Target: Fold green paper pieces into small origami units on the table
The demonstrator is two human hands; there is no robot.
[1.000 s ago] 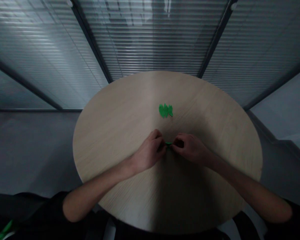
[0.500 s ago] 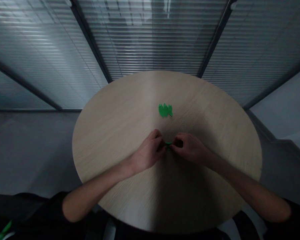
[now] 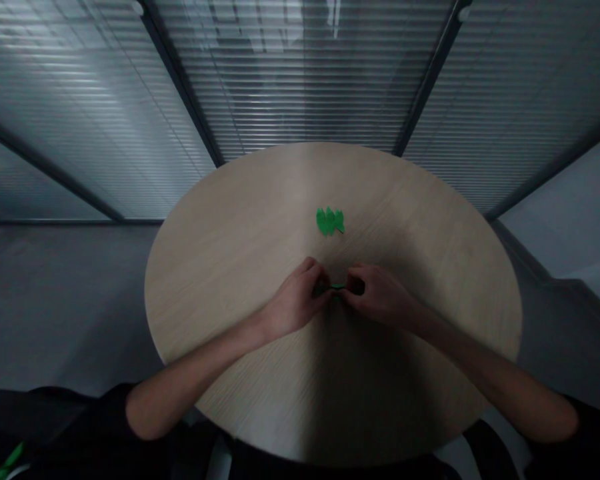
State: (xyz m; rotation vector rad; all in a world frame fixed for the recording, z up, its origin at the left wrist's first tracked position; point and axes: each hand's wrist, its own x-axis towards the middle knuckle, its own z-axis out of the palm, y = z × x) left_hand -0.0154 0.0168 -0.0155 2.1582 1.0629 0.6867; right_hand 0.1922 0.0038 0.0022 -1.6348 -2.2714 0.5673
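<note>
Green strip (image 3: 337, 287) shows slightly more now, pinched between your left hand (image 3: 296, 299) and right hand (image 3: 380, 297), near the green leaf shapes (image 3: 329, 221).

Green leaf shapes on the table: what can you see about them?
The green leaf shapes are about three pointed pieces, bright green, lying flat and overlapping in a row. They may be paper; it's hard to tell. They rest on the round wooden table, just past the left hand and right hand, touching neither.
</note>
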